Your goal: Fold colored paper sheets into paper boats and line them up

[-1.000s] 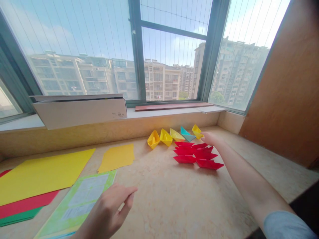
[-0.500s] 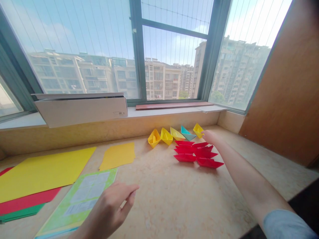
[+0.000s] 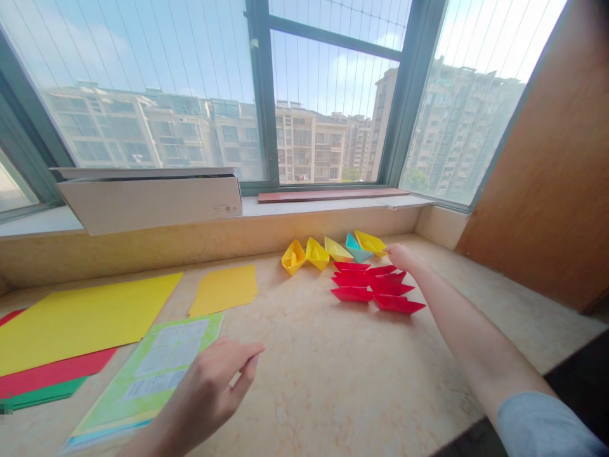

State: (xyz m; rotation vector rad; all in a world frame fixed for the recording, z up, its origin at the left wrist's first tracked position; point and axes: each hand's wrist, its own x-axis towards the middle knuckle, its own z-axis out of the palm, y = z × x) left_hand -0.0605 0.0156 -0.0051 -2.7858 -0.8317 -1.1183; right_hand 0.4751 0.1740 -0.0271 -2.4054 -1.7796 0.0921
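My right hand (image 3: 400, 256) reaches out to the far right of the counter. Its fingertips pinch the near tip of a yellow paper boat (image 3: 370, 243). Close beside that boat stands a blue paper boat (image 3: 358, 248). The row continues leftward with a pale yellow boat (image 3: 337, 248), a yellow boat (image 3: 316, 254) and an orange-yellow boat (image 3: 293, 258). In front of the row, several red paper boats (image 3: 398, 304) sit in two columns. My left hand (image 3: 221, 379) hovers over the near counter, thumb and forefinger pressed together, with nothing visible in it.
Near my left hand lies a green printed packet (image 3: 157, 362). An orange-yellow sheet (image 3: 223, 291) and a large yellow sheet (image 3: 90, 311) over red and green paper lie at left. A white box (image 3: 152, 202) rests on the window ledge (image 3: 323, 208).
The yellow boat in my right hand has turned and moved slightly left, closer to the blue one, which has also shifted. The view tilts down a little. My left hand keeps its pose.
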